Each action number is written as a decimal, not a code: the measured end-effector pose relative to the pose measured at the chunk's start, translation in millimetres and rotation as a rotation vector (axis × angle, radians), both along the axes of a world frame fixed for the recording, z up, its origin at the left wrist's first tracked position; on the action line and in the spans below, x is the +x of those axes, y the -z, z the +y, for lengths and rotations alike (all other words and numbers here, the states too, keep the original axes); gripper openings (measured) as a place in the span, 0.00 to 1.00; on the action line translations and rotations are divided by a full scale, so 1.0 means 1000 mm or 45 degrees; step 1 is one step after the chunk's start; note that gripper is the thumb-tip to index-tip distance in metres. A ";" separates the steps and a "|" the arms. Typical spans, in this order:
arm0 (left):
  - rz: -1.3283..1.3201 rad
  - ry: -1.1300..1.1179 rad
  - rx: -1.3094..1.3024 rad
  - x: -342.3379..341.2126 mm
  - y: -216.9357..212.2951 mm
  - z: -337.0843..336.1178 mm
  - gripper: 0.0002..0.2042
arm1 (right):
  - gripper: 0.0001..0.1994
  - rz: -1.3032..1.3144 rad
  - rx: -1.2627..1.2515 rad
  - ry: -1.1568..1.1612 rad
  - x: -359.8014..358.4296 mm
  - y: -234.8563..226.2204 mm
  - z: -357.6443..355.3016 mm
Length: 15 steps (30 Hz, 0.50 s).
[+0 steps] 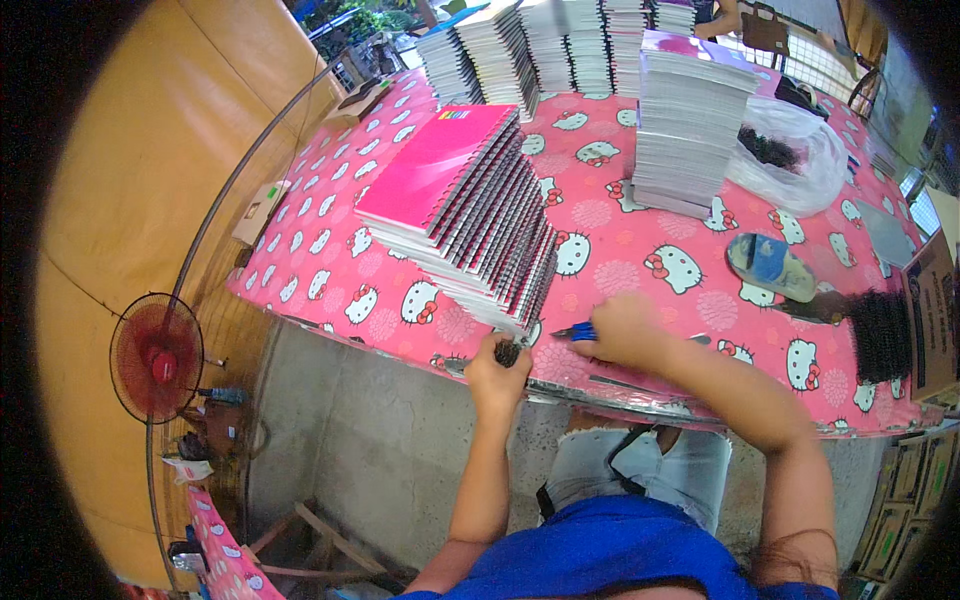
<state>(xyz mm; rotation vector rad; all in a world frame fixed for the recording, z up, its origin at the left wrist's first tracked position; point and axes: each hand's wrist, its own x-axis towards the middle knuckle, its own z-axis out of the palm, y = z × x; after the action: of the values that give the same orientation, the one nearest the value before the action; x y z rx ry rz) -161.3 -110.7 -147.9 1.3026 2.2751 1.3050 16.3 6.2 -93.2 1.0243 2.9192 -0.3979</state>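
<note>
At the table's near edge my left hand point(496, 380) is closed around a small dark coiled bundle point(507, 352), whose exact kind is too small to make out. Just to its right, my right hand point(628, 332) grips blue-handled pliers point(576, 332), their dark tip pointing left toward the left hand. Directly beyond my left hand rises a leaning stack of spiral-bound notebooks point(490, 215) with a bright pink cover point(440, 165) on top. The lowest notebooks reach close to my left fingers.
A pink patterned cloth covers the table point(615, 275). Tall paper stacks point(690, 130) stand farther back, beside a plastic bag point(795, 175) of black coils. On the right lie a blue-and-cream oval item point(770, 265), black coils point(880, 335) and a cardboard box point(932, 320). A red fan point(160, 360) stands left.
</note>
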 end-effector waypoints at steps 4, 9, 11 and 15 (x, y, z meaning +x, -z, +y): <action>-0.369 0.264 0.203 0.014 0.022 -0.011 0.14 | 0.33 0.607 -1.057 0.235 0.077 0.000 0.033; -1.687 0.552 -0.184 0.111 -0.043 0.030 0.08 | 0.39 1.806 -2.316 0.485 0.155 0.072 0.052; -1.970 0.706 -0.284 0.146 -0.051 0.071 0.07 | 0.38 1.904 -2.234 0.678 0.144 0.079 0.058; -2.512 1.002 -0.570 0.234 -0.067 0.187 0.06 | 0.35 1.980 -1.601 -0.065 0.157 0.088 0.061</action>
<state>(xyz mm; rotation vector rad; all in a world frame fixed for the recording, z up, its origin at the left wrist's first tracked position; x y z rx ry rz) 72.3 76.5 -80.8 0.1627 0.4439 0.8031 173.6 67.1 -181.4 0.3027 2.0195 -3.4745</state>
